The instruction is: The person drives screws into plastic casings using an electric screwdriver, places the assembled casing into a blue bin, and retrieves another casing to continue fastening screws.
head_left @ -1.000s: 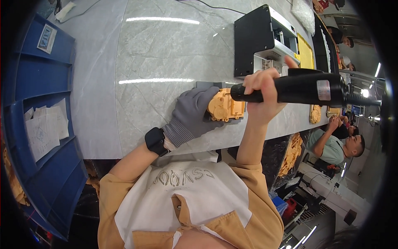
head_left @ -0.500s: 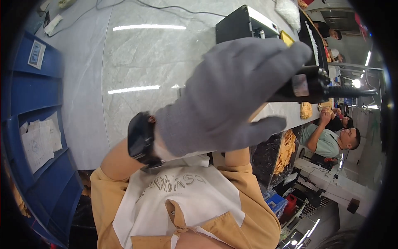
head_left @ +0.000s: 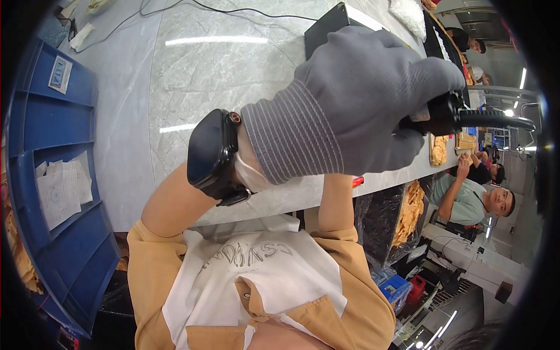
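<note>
My left hand [head_left: 367, 105], in a grey knit glove with a black watch [head_left: 210, 154] at its wrist, is raised over the table. Its fingers curl round the end of a black tool-like body [head_left: 441, 115], from which a thick ribbed black cord [head_left: 493, 120] runs off to the right. The glove covers most of this body, so its exact kind does not show. My bare right forearm [head_left: 336, 201] rises behind the left glove, which hides the right hand and its fingers. A black box [head_left: 318, 38] with a pale top stands just beyond the left hand.
The grey marble-patterned table [head_left: 216, 76] spreads ahead. Blue shelving [head_left: 58, 119] holding papers [head_left: 61, 189] is at the left. A thin black cable [head_left: 251, 10] crosses the far side. Crumpled tan material [head_left: 409, 216] lies in a black-lined container at right; a person [head_left: 466, 195] sits beyond.
My left hand has turned and moved right and slightly up. Its fingers, outstretched before, now curl round the corded black body. The view has shifted slightly.
</note>
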### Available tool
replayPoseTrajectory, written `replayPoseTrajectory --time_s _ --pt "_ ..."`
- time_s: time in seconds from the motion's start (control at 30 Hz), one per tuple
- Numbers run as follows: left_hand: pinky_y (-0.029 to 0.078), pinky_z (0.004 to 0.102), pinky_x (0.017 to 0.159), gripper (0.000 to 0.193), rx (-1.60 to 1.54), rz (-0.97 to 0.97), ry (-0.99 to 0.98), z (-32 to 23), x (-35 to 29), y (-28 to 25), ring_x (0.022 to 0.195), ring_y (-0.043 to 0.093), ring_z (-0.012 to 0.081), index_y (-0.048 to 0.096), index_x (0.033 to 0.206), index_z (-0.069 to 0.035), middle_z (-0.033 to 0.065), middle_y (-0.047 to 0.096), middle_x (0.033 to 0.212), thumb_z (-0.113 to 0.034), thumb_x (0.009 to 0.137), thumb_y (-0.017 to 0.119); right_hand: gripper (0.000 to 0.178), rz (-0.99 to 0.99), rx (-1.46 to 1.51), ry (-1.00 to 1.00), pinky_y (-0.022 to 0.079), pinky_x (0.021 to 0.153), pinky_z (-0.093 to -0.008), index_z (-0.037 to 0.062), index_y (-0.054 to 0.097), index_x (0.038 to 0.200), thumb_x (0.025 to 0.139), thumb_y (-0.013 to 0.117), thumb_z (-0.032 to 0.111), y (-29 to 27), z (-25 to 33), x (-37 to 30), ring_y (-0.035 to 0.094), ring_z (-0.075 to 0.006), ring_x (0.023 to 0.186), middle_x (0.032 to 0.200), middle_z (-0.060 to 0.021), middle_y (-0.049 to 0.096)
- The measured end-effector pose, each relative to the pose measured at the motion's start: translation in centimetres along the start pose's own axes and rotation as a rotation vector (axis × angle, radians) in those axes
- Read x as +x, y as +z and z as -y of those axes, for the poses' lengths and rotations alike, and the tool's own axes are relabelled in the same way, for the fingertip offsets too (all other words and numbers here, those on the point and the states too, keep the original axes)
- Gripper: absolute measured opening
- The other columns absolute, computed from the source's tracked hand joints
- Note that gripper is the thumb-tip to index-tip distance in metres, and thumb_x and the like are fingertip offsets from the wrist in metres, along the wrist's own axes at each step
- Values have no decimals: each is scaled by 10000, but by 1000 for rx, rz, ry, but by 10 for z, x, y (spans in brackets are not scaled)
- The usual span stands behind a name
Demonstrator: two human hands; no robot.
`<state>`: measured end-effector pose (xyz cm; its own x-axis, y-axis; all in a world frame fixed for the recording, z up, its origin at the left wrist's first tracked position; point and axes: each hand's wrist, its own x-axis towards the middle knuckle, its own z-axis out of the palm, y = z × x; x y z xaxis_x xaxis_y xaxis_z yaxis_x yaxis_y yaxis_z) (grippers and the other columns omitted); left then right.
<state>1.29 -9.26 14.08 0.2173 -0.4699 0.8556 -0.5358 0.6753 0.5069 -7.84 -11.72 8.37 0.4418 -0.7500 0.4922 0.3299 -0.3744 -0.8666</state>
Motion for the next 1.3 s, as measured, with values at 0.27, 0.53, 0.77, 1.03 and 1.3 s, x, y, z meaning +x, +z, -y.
replayPoseTrajectory --time_s 0.27,0.53,0.77,1.03,1.3 --pt "536 302 646 441 15 -26 43 -5 -3 -7 678 645 170 558 1051 -112 -6 632 727 -189 648 721 576 13 -3 -1 434 490 -257 -33 304 1237 746 604 6 4 5 -6 506 -119 491 636 -45 526" --pt "539 296 631 465 23 -34 21 -12 -4 -12 648 646 166 549 1063 -96 10 629 722 -232 657 731 535 27 -16 -2 433 487 -244 -43 339 1204 742 608 -17 4 9 -7 510 -110 494 633 -39 532" --pt "542 316 610 416 -139 71 -156 -25 4 -28 633 642 179 536 1069 -57 39 621 711 -193 695 660 500 34 -32 -7 433 484 -232 -52 370 1176 738 611 -37 8 7 -5 513 -101 497 630 -33 537" --pt "540 336 626 423 -81 205 -370 -38 7 -32 660 641 209 524 1077 -33 90 618 756 -197 698 618 460 39 -49 -19 432 481 -219 -62 405 1143 734 615 -59 14 17 -18 517 -92 501 627 -27 543" --pt "528 333 719 539 -157 45 -310 -31 -6 -40 837 629 220 502 1136 -23 168 597 942 -281 693 666 421 38 -59 -32 431 478 -206 -72 440 1111 729 619 -82 17 15 -14 521 -82 504 623 -21 549"
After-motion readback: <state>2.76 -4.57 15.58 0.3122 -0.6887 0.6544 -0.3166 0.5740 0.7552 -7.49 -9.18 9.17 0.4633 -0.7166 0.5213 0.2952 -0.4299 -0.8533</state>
